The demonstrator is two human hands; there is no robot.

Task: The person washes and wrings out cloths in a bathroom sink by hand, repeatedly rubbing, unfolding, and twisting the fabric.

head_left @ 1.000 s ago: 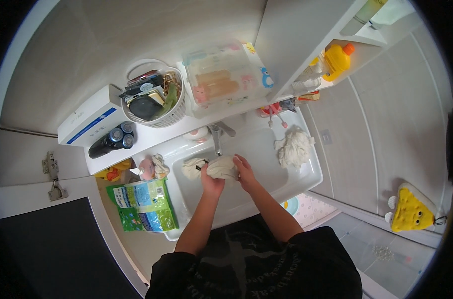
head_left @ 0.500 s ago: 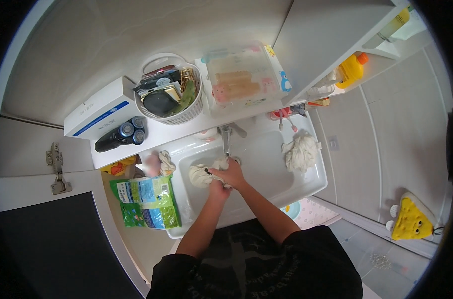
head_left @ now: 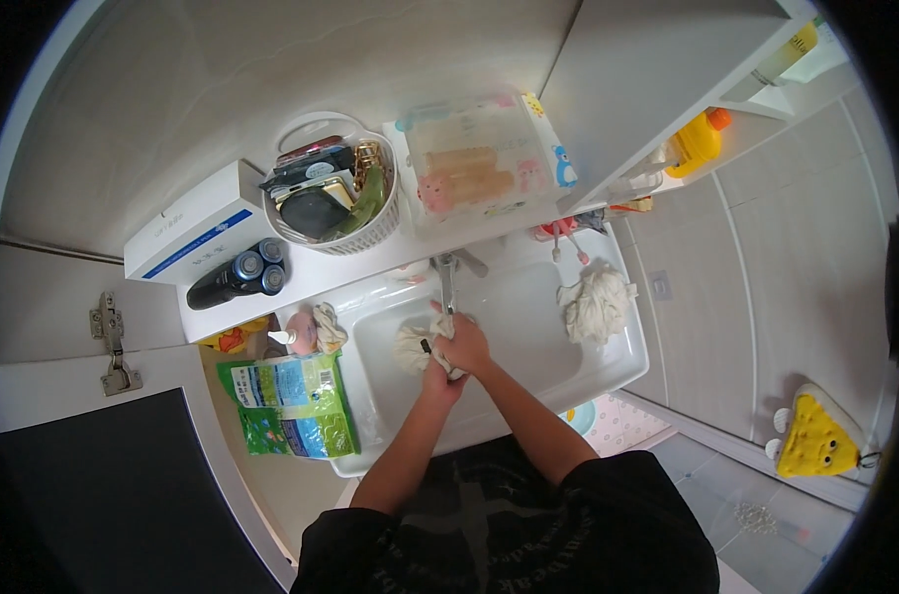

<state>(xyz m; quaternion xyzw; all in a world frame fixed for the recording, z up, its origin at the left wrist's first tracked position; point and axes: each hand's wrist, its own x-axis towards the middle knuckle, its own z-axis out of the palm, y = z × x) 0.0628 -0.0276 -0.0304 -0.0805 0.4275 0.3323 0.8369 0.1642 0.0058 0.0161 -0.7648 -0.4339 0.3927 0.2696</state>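
Note:
Over the white washbasin, just below the metal faucet, both hands grip one bunched white cloth. My right hand lies over the cloth from above, its fingers curled round it. My left hand holds the cloth from below, with its fingers mostly hidden. A small black patch shows on the cloth beside my right hand. Another crumpled white cloth rests at the basin's right side, apart from both hands.
Left of the basin lie a green-blue plastic packet, a pink pump bottle and a small pale cloth. A shelf behind holds an electric shaver, a white box, a filled basket and a translucent bin.
My hands and the cloth have shifted slightly. The cloth is bunched closer to my hands, and its left end has drawn to the right.

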